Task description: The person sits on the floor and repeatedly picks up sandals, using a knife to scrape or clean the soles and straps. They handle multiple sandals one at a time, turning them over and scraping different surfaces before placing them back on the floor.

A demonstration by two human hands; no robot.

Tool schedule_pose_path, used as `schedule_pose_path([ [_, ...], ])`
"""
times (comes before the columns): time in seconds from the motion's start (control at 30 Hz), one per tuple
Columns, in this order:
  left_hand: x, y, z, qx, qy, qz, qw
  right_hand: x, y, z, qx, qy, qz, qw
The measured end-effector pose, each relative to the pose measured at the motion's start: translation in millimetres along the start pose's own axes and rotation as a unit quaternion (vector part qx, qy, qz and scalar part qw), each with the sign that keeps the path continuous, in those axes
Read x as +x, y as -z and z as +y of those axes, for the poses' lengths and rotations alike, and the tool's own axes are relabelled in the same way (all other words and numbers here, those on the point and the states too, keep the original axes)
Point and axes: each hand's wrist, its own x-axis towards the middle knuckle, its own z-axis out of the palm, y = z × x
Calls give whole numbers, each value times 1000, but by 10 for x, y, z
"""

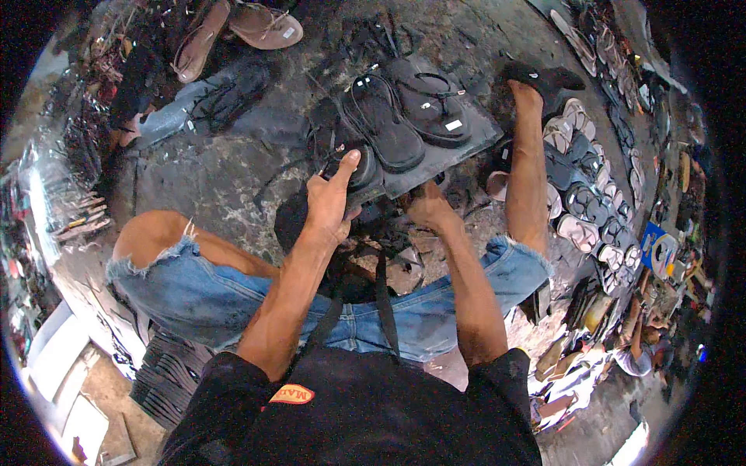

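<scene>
Sandals [394,138], black and thonged, lie side by side on a dark board [480,141], just beyond the two hands and above the crossing of the forearms' line of reach. The left hand [329,203] clamps the leftmost sandal's near end, thumb on top. Apart from it, the right hand [434,210] is at the board's near edge; its fingertips are hidden, so its grip cannot be told. Torn blue jeans [217,291] spread below. Brown footwear [264,28] sits upper left; more pairs [579,231] crowd the right.
</scene>
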Motion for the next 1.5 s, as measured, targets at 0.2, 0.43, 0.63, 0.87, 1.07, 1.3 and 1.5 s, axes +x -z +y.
schedule_pose_path([
  [0.2,98,24,-84,-30,-1,-24,999,242,-9,209,-12,18,-11,1000],
  [0.43,60,173,-18,-5,34,-46,998,848,-245,-30,-12,-95,41,995],
  [0.63,-745,254,174,57,-19,-41,997,1380,-172,-419,50,-137,97,985],
  [0.87,-1527,1301,59,141,-135,-138,971,753,786,-1095,576,-332,108,739],
  [1.07,-1936,569,-98,346,-375,-110,853,12,1912,-1720,479,-183,290,808],
  [1.3,-2011,324,480,201,-398,-177,877,-734,1999,-2245,481,-151,349,790],
  [1.5,-2173,634,574,145,-218,-273,925,-1701,1529,-2129,358,-181,230,886],
])
